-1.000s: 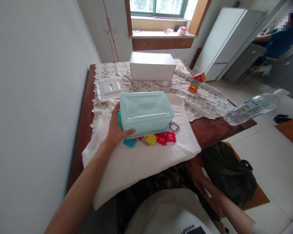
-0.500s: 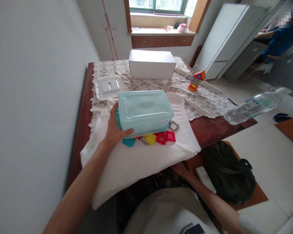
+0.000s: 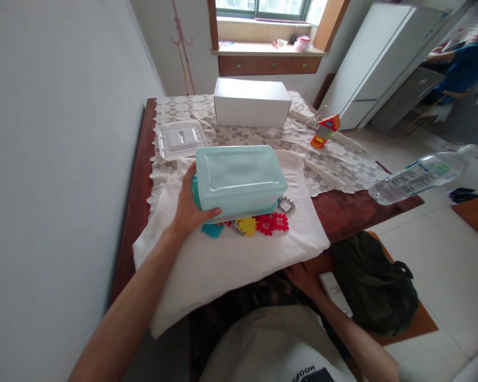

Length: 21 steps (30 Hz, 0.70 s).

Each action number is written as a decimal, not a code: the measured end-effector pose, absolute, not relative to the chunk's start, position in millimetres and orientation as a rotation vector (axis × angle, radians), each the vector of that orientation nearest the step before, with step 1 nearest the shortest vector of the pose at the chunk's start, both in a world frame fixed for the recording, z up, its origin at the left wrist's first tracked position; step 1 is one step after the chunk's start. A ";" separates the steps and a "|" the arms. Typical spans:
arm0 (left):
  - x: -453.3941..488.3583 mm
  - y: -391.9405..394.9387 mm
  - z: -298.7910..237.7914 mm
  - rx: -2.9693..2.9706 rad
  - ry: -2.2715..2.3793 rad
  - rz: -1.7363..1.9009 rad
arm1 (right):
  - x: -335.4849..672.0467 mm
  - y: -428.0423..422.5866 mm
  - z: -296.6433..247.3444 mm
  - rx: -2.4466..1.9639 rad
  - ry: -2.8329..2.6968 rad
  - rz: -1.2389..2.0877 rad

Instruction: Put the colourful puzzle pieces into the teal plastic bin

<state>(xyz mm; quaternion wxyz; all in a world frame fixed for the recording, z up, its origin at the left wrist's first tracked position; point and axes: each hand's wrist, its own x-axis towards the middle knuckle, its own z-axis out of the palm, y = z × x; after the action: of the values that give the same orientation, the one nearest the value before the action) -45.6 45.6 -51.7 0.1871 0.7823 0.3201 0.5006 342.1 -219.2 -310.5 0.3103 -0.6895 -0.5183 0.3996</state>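
Upside down, a pale green plastic box (image 3: 241,170) stands over a pile of toy building pieces on a white cloth (image 3: 223,265). My left hand (image 3: 191,204) grips its left end, thumb along the near side. Pieces stick out under the near rim: a blue one (image 3: 212,229), a yellow one (image 3: 247,226), red ones (image 3: 265,224) and a grey one (image 3: 286,205). My right hand (image 3: 299,276) is low at the table's near edge, beside my lap. Its fingers are partly hidden by shadow and the cloth edge.
A clear plastic lid (image 3: 182,139) lies on the lace tablecloth (image 3: 239,138) at the back left. Behind the box is a white carton (image 3: 252,106). To the right are a small built toy (image 3: 325,131), a plastic bottle (image 3: 424,175) and a dark green bag (image 3: 374,286). Another person (image 3: 468,66) sits far right.
The whole view has shifted slightly. My left hand stays on the green box, and the right hand remains low by the table edge.
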 end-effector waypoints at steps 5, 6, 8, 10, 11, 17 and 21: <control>-46.1 46.4 -52.9 2.182 0.936 1.398 | 354.5 -223.1 -310.3 -1.827 -1.408 1.060; -46.2 46.7 -53.1 2.182 0.937 1.399 | 351.3 -224.5 -312.2 -1.821 -1.421 1.076; -46.3 47.0 -53.3 2.187 0.935 1.402 | 340.5 -227.0 -317.9 -1.820 -1.436 1.080; -46.1 46.7 -52.8 2.191 0.928 1.402 | 329.3 -227.8 -324.2 -1.843 -1.428 1.051; -46.0 46.4 -52.4 2.193 0.922 1.403 | 325.5 -227.5 -326.9 -1.857 -1.418 1.032; -45.6 45.5 -51.3 2.216 0.892 1.418 | 350.7 -225.4 -330.4 -1.897 -1.428 0.952; -45.4 45.9 -51.6 2.197 0.924 1.400 | 396.3 -228.7 -325.3 -2.059 -1.378 0.752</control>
<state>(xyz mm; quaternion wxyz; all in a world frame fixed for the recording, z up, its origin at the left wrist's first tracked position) -45.4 45.9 -51.6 0.1876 0.7807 0.3282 0.4976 396.3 -228.7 -325.3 0.2730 -0.7650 -0.5121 0.2793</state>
